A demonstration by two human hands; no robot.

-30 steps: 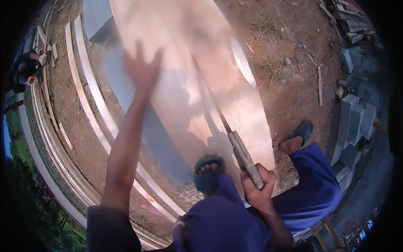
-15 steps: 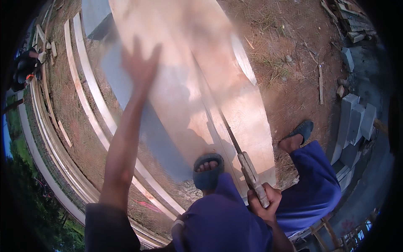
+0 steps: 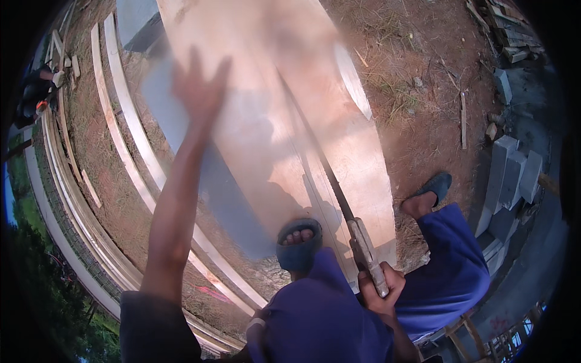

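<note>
A long plywood sheet (image 3: 357, 181) stretches away from me, with a thin line running along it. My left hand (image 3: 203, 91) lies on its left part, fingers spread, slightly blurred. My right hand (image 3: 382, 287) grips the worn handle of a handsaw (image 3: 330, 172). The saw's long dark blade points away along the sheet, close to the line; its far end is blurred. My left foot in a dark sandal (image 3: 299, 245) rests on the near end of the sheet. My other foot (image 3: 422, 206) is on the ground to the right.
Grey blocks (image 3: 138, 24) stand under and beside the sheet's left side. Long timber strips (image 3: 130, 115) lie on the ground at left, where another person (image 3: 37, 100) works. More grey blocks (image 3: 514, 169) and a wood pile (image 3: 511, 36) are at right. A narrow stick (image 3: 463, 121) lies on the dirt.
The saw's blade shows more above the sheet, its angle slightly changed. My right hand stays on the handle, and my left hand has barely shifted on the plywood.
</note>
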